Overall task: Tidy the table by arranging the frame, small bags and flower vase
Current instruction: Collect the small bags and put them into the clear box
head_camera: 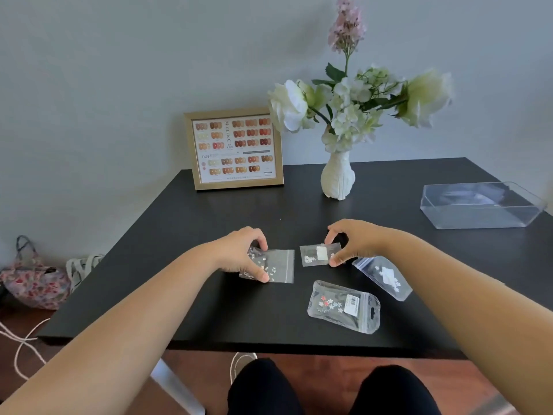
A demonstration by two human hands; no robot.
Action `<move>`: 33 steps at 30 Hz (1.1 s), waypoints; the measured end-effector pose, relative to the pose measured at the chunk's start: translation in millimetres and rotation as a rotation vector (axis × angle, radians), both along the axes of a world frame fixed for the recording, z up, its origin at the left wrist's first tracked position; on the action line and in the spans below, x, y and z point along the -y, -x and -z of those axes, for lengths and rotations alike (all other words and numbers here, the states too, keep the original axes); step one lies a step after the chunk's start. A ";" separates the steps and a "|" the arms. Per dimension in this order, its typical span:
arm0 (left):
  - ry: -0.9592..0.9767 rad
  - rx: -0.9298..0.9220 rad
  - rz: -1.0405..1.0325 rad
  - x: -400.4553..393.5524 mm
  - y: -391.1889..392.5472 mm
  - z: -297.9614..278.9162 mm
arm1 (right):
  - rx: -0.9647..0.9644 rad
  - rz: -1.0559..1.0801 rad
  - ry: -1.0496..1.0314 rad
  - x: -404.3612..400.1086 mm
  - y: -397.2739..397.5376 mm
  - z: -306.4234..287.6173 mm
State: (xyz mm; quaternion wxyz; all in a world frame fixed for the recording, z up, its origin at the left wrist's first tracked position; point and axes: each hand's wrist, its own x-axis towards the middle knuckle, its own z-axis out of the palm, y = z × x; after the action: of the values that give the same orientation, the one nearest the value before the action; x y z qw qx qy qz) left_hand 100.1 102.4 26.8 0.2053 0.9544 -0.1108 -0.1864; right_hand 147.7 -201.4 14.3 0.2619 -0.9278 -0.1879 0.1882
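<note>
A gold frame (234,149) with a nail colour chart stands at the table's back edge against the wall. Right of it is a white vase (337,178) with white and pink flowers. Several small clear bags lie mid-table. My left hand (244,253) pinches a clear bag of white flowers (279,265) between thumb and fingers. My right hand (353,241) pinches a smaller bag with a white label (317,255). Two more bags lie loose: one with pink flowers (343,307) and one under my right wrist (386,277).
A clear plastic box (478,206) sits at the right side of the black table (209,295). On the floor to the left are a floral bag (33,283), a white tote (80,268) and a cord (24,339). My knees are below the table's front edge.
</note>
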 end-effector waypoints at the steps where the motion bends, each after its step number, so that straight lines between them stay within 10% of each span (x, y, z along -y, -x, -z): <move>1: 0.023 0.016 -0.019 -0.6 1.5 -1.0 | 0.013 0.021 -0.019 -0.4 3.7 -0.1; 33: 0.689 0.287 0.029 227.0 -63.0 -10.1 | 0.478 0.702 -0.482 208.6 32.6 -29.6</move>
State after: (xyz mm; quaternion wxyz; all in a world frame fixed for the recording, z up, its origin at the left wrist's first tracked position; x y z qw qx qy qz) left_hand 163.1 -124.6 37.0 0.4942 0.8441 -0.2081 -0.0054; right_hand 115.1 -410.0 43.9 0.4665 -0.8653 0.0434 -0.1785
